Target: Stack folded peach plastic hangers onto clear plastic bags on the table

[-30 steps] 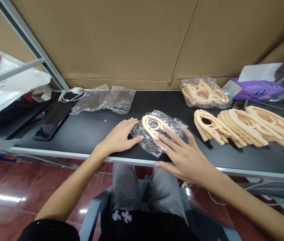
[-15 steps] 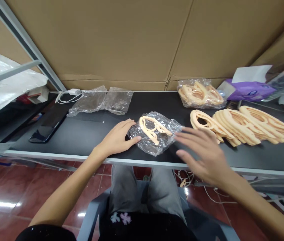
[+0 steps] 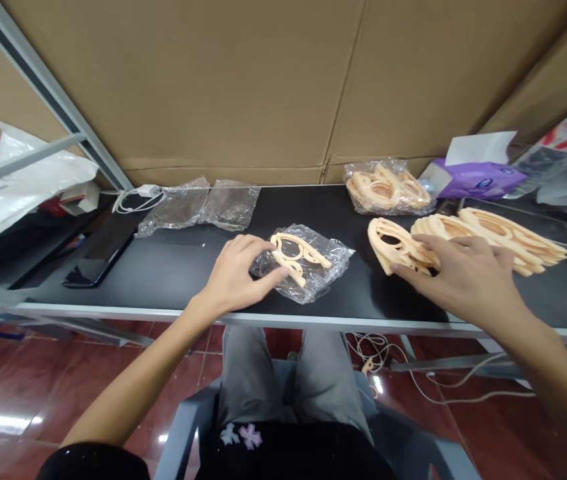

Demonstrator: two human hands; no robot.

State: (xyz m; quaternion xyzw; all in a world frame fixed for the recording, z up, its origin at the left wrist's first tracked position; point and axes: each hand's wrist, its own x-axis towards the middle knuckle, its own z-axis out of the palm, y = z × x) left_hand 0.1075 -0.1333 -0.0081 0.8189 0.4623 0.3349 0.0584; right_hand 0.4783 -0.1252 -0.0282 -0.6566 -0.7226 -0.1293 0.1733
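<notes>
Your left hand sits at the left edge of a clear plastic bag, fingers loosely curled against it, not clearly pinching. Inside or on the bag, a flat cream moulded piece lies near the middle of the black table. Your right hand is open and spread, fingers resting on a fanned stack of matching pieces, nothing lifted. Looks like the step in hand is working between that stack and the bag. From here, your right fingers need to close on one piece and separate it. Behind, a filled bag sits by the table's back edge, with two flattened empty bags further left.
</notes>
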